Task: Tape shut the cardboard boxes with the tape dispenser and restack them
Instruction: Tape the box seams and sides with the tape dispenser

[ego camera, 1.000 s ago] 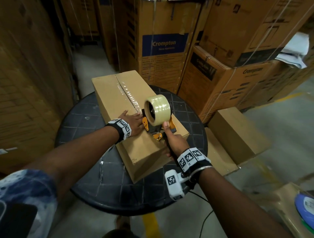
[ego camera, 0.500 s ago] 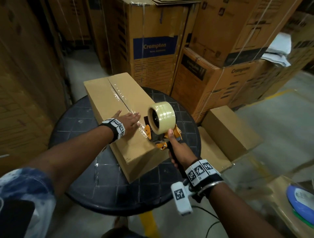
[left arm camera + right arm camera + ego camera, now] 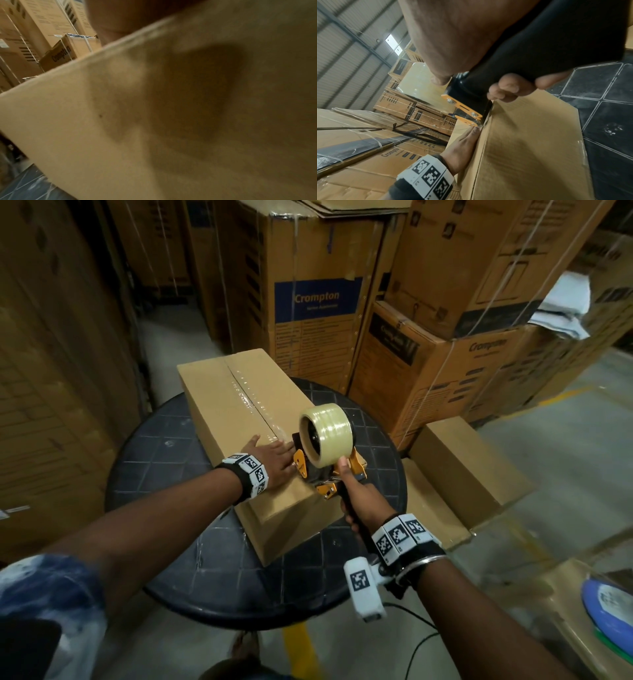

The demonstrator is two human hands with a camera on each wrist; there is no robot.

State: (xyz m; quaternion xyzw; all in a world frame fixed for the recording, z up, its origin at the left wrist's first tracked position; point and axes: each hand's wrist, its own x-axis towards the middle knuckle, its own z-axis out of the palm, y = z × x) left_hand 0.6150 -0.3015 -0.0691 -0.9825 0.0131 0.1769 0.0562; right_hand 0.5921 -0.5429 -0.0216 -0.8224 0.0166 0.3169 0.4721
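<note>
Taping the top seam of the cardboard box, w/ the run nearly at the near end.

Right hand wrapped round the black handle of the tape dispenser, fingers curled tight, thumb up along the orange frame. Dispenser nose down on the box top at the near edge, just ahead of the knuckles; tape roll upright above it.

Left hand flat, fingers straight, pressing the box lid just left of the dispenser, fingertips almost touching the orange side plate. Left wrist view mostly blurred cardboard, no extra info.

To do well, by judgement: keep dispenser centred on the seam, carry on over the near edge and down the front face a bit, then tilt to bite the blade and cut. Keep left palm weight on the lid so box doesn't slide on the round black table. Mind left fingertips, v. close to the blade end. Afterwards rub tape down; bubbles visible along the laid strip beyond the left fingers.

Containers: box flaps closed, contents not visible. Two more plain boxes on the floor right of the right hand, closed too; taped or not, can't tell. Big printed cartons stacked beyond both hands, strapped shut.
</note>
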